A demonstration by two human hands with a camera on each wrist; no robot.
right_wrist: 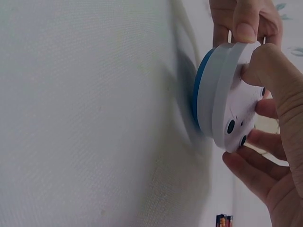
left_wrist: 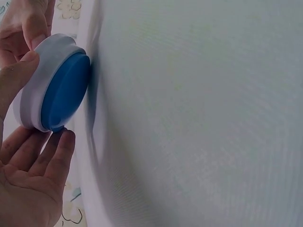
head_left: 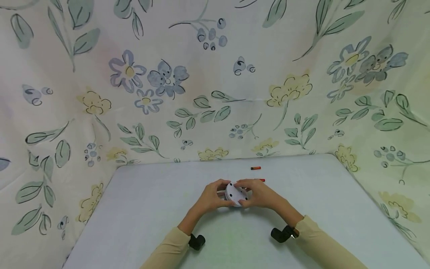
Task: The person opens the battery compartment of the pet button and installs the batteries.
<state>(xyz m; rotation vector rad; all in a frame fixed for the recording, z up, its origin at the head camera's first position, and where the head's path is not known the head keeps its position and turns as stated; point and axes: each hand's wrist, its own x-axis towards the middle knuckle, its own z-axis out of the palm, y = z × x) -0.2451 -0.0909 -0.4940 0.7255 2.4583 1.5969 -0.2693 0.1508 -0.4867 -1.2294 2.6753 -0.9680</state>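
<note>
Both hands hold a round white puck-shaped device [head_left: 236, 195] with a blue domed face [left_wrist: 66, 94]. Its blue side is turned down toward the table, and the flat white back with black dots [right_wrist: 231, 126] faces up. My left hand [head_left: 211, 196] grips the left rim between thumb and fingers. On the opposite rim, my right hand [head_left: 261, 193] has its thumb pressed on the white back and its fingers at the far edge. The device is tilted, close above the cloth; whether it touches is hard to tell.
A red and black battery [head_left: 255, 168] lies on the white-covered table [head_left: 151, 209] beyond the hands. A second battery [head_left: 261, 180], partly hidden, lies just behind the right hand. A flowered cloth [head_left: 201, 93] hangs along the back and sides.
</note>
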